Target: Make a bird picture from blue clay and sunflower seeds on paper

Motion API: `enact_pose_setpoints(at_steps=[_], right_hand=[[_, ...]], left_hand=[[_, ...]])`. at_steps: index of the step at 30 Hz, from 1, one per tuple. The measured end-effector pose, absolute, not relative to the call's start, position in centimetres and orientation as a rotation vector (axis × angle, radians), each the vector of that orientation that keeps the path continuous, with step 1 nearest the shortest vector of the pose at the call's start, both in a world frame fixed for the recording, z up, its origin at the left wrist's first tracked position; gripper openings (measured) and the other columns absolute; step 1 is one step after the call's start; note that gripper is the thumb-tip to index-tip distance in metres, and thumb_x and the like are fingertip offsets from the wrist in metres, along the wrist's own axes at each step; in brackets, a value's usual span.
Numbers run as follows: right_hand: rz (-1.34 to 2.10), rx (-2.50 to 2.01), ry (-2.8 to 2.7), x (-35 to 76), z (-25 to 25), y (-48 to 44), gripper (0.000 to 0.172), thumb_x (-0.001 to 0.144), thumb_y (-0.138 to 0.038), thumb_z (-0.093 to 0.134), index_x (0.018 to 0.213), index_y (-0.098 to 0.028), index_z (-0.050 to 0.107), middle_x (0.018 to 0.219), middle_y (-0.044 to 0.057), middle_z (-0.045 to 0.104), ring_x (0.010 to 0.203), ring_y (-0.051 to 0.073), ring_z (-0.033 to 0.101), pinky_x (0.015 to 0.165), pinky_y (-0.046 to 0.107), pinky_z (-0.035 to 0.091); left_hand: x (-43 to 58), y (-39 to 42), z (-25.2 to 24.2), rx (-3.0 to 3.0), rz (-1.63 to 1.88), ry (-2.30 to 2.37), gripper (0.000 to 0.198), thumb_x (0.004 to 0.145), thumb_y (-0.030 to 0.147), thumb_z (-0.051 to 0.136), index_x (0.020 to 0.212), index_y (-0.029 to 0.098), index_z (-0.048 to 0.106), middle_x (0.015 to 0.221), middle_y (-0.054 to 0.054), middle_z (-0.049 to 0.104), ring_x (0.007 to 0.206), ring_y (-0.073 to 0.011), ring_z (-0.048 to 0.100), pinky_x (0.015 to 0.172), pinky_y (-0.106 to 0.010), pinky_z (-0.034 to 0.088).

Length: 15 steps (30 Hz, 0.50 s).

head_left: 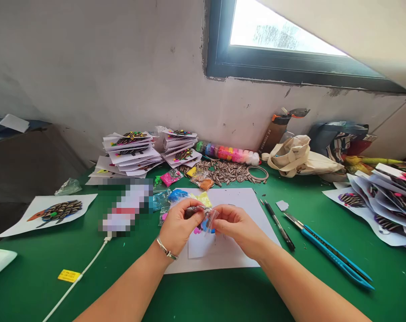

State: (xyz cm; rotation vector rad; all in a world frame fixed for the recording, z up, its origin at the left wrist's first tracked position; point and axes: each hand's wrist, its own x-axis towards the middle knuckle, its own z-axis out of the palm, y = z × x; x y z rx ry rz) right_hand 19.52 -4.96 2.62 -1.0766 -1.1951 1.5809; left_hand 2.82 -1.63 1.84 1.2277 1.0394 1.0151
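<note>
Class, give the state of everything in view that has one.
Small clear plastic bag: held by left hand and right hand; opening unclear.
Striped sunflower seeds: loose, heaped.
White paper cards, rear left: stacked unevenly.
Brown bottle: tilted, lid seemingly open.
Cream cloth bag: slumped.
Slim black pen: lying flat.

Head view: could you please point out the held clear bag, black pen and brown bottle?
Held clear bag (208,221): head view, crinkled film.
Black pen (279,226): head view, on barrel.
Brown bottle (273,135): head view, on side.
</note>
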Motion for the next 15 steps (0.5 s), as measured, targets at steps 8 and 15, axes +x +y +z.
enact_pose_setpoints(at_steps=[8, 15], right_hand=[[1.579, -1.055, -1.250, 19.49, 2.18, -5.06, 0.013, 0.077, -0.030, 0.066, 0.073, -0.018, 0.065, 0.069, -0.001, 0.058, 0.067, 0.011, 0.050, 0.066, 0.025, 0.039], [1.536, -1.118, -1.244, 18.99, 2.31, -5.18, 0.019, 0.079, -0.033, 0.063, 0.069, -0.017, 0.062, 0.066, 0.000, 0.057, 0.066, 0.012, 0.050, 0.066, 0.026, 0.040]], left_hand=[[2.80, -1.79, 2.46, 1.278, 1.006, 1.090, 0.025, 0.064, 0.036, 0.074, 0.072, 0.018, 0.059, 0.058, 0.004, 0.055, 0.052, -0.0115, 0.050, 0.050, -0.024, 0.042], [2.89, -1.95, 2.20, 1.318, 1.010, 1.085, 0.023, 0.068, 0.037, 0.072, 0.078, 0.018, 0.064, 0.062, 0.002, 0.059, 0.056, -0.0126, 0.053, 0.053, -0.025, 0.044]])
